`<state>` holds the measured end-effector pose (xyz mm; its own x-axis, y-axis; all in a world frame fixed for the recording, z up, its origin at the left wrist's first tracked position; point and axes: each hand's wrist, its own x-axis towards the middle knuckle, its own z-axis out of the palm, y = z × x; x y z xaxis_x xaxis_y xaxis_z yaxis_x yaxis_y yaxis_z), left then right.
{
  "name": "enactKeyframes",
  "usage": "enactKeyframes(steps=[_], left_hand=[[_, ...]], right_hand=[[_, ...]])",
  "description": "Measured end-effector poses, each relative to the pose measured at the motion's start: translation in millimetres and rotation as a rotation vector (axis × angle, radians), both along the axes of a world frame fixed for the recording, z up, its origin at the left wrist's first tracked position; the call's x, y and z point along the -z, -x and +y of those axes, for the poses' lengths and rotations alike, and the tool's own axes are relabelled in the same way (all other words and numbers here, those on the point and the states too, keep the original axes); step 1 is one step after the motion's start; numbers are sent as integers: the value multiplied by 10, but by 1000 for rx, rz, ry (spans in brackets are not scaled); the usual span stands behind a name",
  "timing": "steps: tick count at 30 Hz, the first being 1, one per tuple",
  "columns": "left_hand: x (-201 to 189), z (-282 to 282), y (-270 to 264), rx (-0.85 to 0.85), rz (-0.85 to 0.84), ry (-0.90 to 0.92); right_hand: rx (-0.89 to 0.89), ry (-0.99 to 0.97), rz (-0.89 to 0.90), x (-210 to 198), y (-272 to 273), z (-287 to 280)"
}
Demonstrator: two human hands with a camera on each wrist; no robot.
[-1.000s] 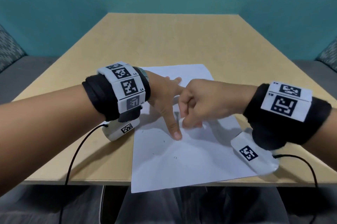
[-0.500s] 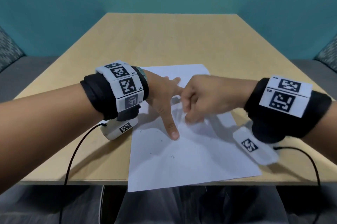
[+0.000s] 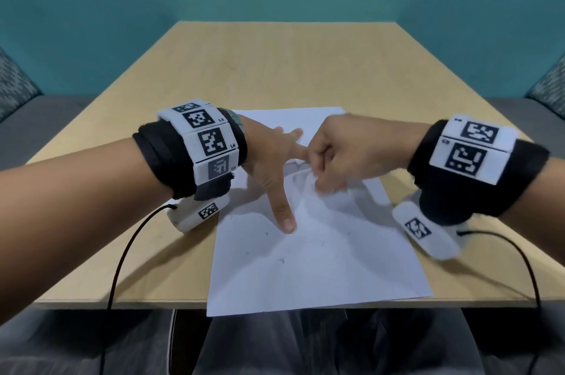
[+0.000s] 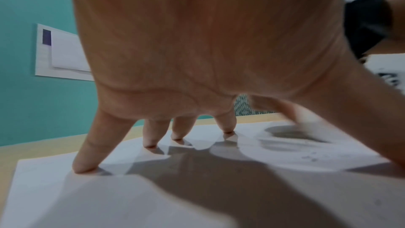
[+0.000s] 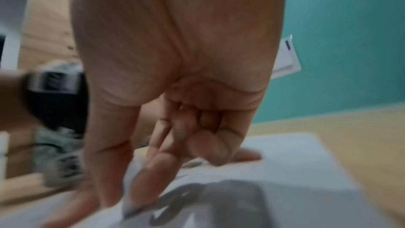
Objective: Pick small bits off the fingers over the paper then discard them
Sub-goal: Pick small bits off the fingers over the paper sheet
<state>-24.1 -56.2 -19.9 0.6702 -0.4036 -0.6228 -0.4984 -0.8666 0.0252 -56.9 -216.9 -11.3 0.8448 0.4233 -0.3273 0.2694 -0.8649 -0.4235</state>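
My left hand lies spread over the white paper, and its fingertips touch the sheet. Its thumb points toward me. My right hand hovers just right of it, knuckles against the left forefinger, with the fingers curled. In the right wrist view the right thumb and forefinger pinch together on a small pale bit that is blurred by motion. Several tiny dark specks lie on the paper near me.
The paper sits on a light wooden table and overhangs its near edge. White wrist units with black cables hang beside the sheet. Teal walls and grey seats surround the table.
My right hand has shifted slightly up and to the right, away from the left thumb, and is blurred by motion. The left hand stays spread on the paper.
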Motion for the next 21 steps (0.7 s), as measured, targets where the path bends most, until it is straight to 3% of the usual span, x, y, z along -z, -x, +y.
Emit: enactKeyframes(steps=[2,6,10,14,18,21], left_hand=[[2,0,1,-2,-1,6],[-21,-16,17,-15,-10,-13],[12,-2,-9,9,-3,14],[-13,-9,6,-20,-4,-9],[7,3,-16,-7,22,20],[-36,-47,19,-3,-1,-31]], right_hand=[[-71,1,107,21,83,57],[61,-8,-42,-1,-78,-62],[-65,-14,90,37,78,39],[77,4,-50,1,-92,-88],[-38,2,82,23,48,10],[55,17,29,-10,-43,-81]])
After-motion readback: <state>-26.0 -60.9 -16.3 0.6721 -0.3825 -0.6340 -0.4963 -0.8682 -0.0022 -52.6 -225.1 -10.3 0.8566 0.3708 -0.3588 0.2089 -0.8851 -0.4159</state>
